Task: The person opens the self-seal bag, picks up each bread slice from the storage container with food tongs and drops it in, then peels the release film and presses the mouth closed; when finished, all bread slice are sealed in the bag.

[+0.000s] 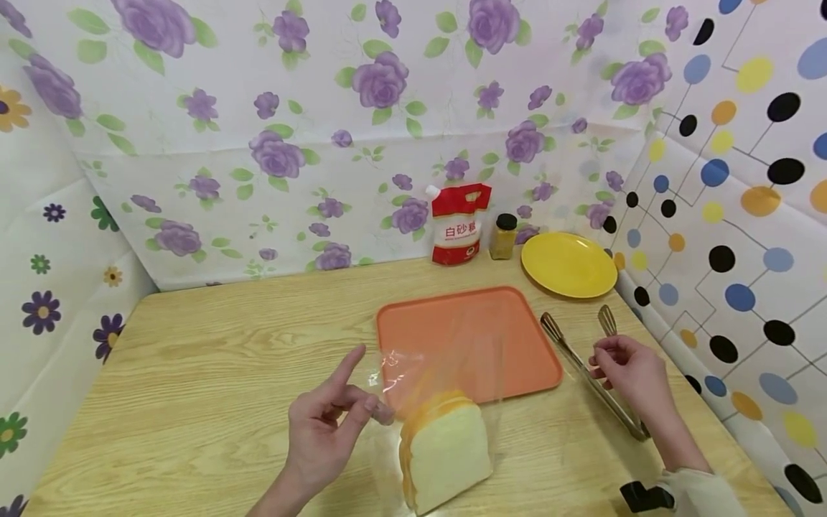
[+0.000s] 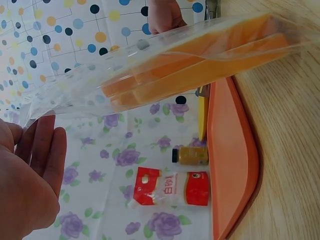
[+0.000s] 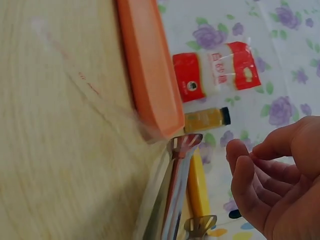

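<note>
My left hand (image 1: 326,424) pinches the edge of a clear plastic bag (image 1: 446,352) between thumb and fingers, its forefinger pointing out straight. Inside the bag, thick bread slices (image 1: 449,456) with orange-brown crusts stand at the table's front, by the tray's near edge. The left wrist view shows the bag (image 2: 75,95) stretching from my fingertips to the bread (image 2: 200,70). On the right, my right hand (image 1: 629,373) hovers over metal tongs (image 1: 591,373), apart from them. Its fingers are loosely bent and thumb and forefinger come close together; nothing is visible in them.
An orange tray (image 1: 465,309) lies behind the bread. Along the back wall stand a red and white pouch (image 1: 455,230) and a jar with a black lid (image 1: 503,237). A yellow plate (image 1: 568,266) is at the back right. Patterned cloth walls enclose the wooden table (image 1: 226,359).
</note>
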Tool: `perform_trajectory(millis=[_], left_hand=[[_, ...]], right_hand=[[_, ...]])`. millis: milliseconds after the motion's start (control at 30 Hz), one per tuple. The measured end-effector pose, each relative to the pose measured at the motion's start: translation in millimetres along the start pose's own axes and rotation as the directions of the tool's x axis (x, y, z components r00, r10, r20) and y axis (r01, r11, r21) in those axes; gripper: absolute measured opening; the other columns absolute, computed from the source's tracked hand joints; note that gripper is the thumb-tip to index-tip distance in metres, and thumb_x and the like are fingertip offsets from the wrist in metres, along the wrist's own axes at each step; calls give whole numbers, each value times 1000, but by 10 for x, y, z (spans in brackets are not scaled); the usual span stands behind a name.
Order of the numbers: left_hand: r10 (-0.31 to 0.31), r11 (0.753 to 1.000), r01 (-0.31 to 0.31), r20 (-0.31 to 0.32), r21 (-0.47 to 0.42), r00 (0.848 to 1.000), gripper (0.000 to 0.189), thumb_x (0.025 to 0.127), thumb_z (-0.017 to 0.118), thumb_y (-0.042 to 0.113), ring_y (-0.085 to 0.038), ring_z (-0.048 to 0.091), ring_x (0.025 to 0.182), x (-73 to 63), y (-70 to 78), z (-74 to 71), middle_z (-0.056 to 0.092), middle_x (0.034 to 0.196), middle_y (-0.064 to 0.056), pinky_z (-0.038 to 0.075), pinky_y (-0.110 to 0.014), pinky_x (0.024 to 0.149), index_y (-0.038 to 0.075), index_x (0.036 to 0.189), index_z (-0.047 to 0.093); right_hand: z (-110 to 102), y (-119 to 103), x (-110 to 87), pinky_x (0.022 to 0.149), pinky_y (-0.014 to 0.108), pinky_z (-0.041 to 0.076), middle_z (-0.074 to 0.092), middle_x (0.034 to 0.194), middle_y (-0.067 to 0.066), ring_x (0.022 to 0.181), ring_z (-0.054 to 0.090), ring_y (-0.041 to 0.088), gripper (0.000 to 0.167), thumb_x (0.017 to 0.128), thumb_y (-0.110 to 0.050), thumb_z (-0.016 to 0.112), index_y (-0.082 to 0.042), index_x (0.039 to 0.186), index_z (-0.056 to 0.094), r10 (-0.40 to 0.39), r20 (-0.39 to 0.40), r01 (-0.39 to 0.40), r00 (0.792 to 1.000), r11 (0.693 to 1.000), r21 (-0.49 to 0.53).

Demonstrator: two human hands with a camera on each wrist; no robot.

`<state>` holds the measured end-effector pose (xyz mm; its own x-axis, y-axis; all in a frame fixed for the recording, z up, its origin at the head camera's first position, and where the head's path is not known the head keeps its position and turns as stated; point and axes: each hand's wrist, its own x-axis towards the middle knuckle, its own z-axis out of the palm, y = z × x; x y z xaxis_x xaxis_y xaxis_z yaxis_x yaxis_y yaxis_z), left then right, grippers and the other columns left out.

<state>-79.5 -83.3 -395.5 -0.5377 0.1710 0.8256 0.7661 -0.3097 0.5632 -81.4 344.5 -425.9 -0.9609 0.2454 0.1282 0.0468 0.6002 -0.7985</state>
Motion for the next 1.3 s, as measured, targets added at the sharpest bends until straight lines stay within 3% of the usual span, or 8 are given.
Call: perform_trajectory(millis=[200,400,600,733,867,1000,1167,1300], left_hand=[[-34,999,34,8,5,999,57,96,59,-10,-18,73,69,15,36,-1,71,73,-17,59,-29,73,-21,144,29],[-71,997,71,6,11,997,57,95,59,-12,-17,73,69,3,60,10,71,73,-15,59,-28,75,-21,143,31],[-95,995,94,5,17,996,56,93,57,-16,-17,73,69,-4,77,10,71,74,-15,59,-28,74,-21,143,32],[-99,995,99,2,21,995,56,93,57,-16,-17,73,69,-5,85,12,72,75,-15,59,-28,73,-21,143,32],[-107,994,107,-8,26,994,56,93,56,-17,-17,72,69,-18,107,-12,72,76,-14,59,-25,68,-21,143,32],[-140,989,144,-84,38,987,52,91,54,-22,-16,73,70,-35,160,-76,73,79,-14,59,-25,65,-21,140,37],[-232,967,250,-212,59,949,43,91,51,-24,-16,73,69,4,219,-163,74,79,-12,60,-30,68,-17,134,51],[-303,944,324,-225,61,926,37,94,52,-19,-17,73,67,44,237,-184,74,77,-11,60,-29,62,-10,129,59]], right_hand=[[45,101,-29,46,26,51,71,79,13,56,65,18,19,94,0,62,8,110,67,-124,-6,121,992,976,-181],[84,35,-55,51,22,47,70,80,6,62,60,12,14,92,-3,68,1,104,72,-242,-52,225,969,950,-218],[258,-427,-73,61,26,56,72,100,16,81,68,16,19,101,-6,60,2,116,68,-324,101,302,941,934,191],[409,-808,-29,77,31,57,66,116,25,100,67,22,25,103,0,52,8,126,60,-459,230,307,858,817,487],[547,-1107,9,79,31,56,68,112,21,99,68,23,23,103,2,51,10,122,60,-540,263,290,799,730,619],[627,-1258,12,68,29,56,72,93,14,82,71,22,15,101,2,55,12,109,64,-523,223,283,823,717,637],[600,-1290,-34,61,28,55,73,88,12,76,72,21,15,101,3,56,14,106,65,-476,191,259,858,723,641],[542,-1270,-88,57,27,54,73,88,14,74,72,21,14,99,9,55,14,107,65,-493,164,263,854,683,681]])
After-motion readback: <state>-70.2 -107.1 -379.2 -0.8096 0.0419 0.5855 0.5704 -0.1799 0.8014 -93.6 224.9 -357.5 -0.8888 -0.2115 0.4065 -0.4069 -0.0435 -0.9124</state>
